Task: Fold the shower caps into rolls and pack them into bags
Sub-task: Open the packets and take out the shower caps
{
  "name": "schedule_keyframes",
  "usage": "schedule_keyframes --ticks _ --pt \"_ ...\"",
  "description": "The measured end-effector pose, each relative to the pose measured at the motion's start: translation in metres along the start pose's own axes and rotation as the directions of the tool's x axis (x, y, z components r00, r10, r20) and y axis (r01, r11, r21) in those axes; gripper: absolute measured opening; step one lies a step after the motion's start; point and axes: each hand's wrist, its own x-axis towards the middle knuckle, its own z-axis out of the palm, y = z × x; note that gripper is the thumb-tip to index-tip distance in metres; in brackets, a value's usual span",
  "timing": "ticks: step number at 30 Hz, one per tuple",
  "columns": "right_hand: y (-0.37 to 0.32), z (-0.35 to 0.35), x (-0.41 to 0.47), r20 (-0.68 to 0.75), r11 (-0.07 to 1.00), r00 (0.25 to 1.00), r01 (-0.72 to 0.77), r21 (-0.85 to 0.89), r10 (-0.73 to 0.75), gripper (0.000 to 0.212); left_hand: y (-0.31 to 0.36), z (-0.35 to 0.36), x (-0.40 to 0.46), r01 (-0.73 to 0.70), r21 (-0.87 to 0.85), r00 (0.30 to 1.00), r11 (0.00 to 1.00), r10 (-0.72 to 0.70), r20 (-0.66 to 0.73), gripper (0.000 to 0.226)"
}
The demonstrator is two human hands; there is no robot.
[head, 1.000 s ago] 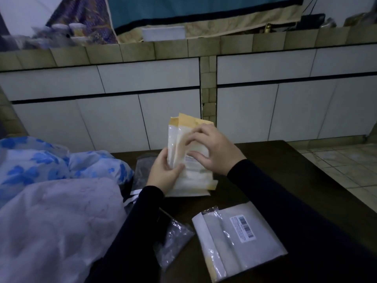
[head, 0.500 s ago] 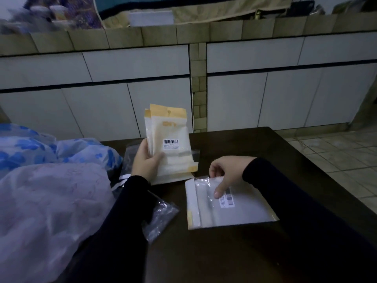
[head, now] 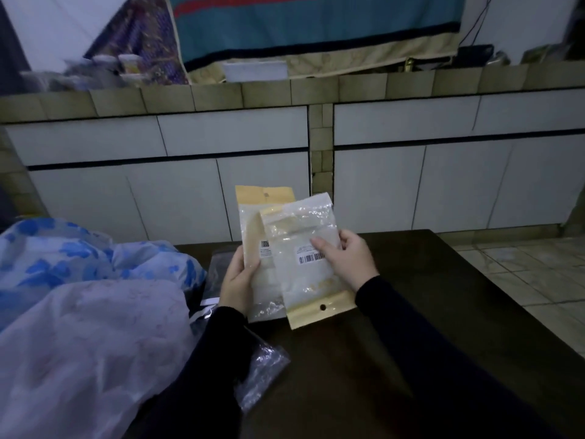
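Note:
My left hand (head: 235, 282) grips a small stack of clear packing bags (head: 253, 217) with yellow header strips, held upright above the dark table (head: 443, 296). My right hand (head: 346, 256) pinches another clear bag (head: 304, 274) with a barcode label and lays it against the front of that stack, turned so its yellow header with the hang hole points down. A pile of thin shower caps (head: 82, 327), white and blue-patterned, lies at the left.
A crumpled clear plastic wrapper (head: 262, 372) lies on the table under my left forearm, with more clear plastic (head: 218, 264) behind my left hand. White cabinet doors (head: 190, 185) and a tiled counter stand beyond the table; tiled floor (head: 522, 274) is at the right.
My right hand picked the labelled bag up off the table and brought it up against the stack in my left hand. The view tilted upward.

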Motion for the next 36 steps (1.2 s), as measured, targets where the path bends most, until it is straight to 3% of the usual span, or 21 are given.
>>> schedule_keyframes --ticks 3,8,11,15,19,22,24,25,27,30,32,36 --pt "0.016 0.020 0.009 -0.105 0.995 0.991 -0.072 0.072 0.080 0.013 0.003 0.001 -0.003 0.050 -0.061 0.999 0.997 -0.049 0.011 0.028" --pt "0.022 0.041 0.013 -0.099 1.000 0.995 -0.024 -0.003 0.023 0.017 0.001 -0.002 0.000 0.055 -0.061 0.998 0.997 -0.056 -0.009 0.035" --pt "0.027 0.046 0.015 -0.096 0.998 0.994 -0.048 -0.043 0.044 0.029 0.001 0.001 0.001 0.059 -0.046 0.998 0.997 -0.059 -0.009 0.024" --pt "0.026 0.046 0.012 -0.017 0.984 0.985 -0.171 0.053 0.172 0.055 0.005 0.009 -0.001 0.054 -0.014 0.998 0.998 -0.053 0.016 0.020" --pt "0.020 0.036 0.009 0.062 0.934 0.954 -0.299 0.194 0.293 0.039 0.011 0.011 -0.003 0.056 0.053 0.998 0.997 -0.055 -0.017 0.019" --pt "0.017 0.032 0.002 0.095 0.898 0.944 -0.331 0.289 0.317 0.027 0.015 0.007 -0.003 0.186 0.153 0.979 0.970 -0.170 -0.116 0.035" --pt "0.019 0.031 -0.001 0.067 0.907 0.951 -0.309 0.286 0.303 0.021 0.027 0.003 -0.002 0.254 0.515 0.964 0.819 -0.169 -0.207 0.041" --pt "0.020 0.030 -0.001 0.050 0.918 0.956 -0.293 0.266 0.290 0.021 0.035 0.001 -0.004 0.246 0.701 0.969 0.669 -0.145 -0.201 0.036" --pt "0.023 0.025 -0.002 0.034 0.936 0.964 -0.263 0.233 0.262 0.019 0.054 -0.003 -0.008 0.201 0.892 0.978 0.404 -0.138 -0.158 0.040" --pt "0.025 0.016 -0.002 0.044 0.954 0.966 -0.258 0.156 0.254 0.016 0.079 -0.009 -0.017 0.058 0.996 0.981 0.065 -0.191 -0.045 0.026" --pt "0.028 0.010 0.001 0.005 0.964 0.974 -0.227 0.137 0.229 0.017 0.089 -0.008 -0.024 -0.086 0.990 0.942 -0.116 -0.332 0.043 0.026" --pt "0.033 0.006 0.002 -0.015 0.969 0.973 -0.228 0.096 0.230 0.017 0.078 0.000 -0.036 -0.211 0.953 0.818 -0.217 -0.573 0.051 0.047"
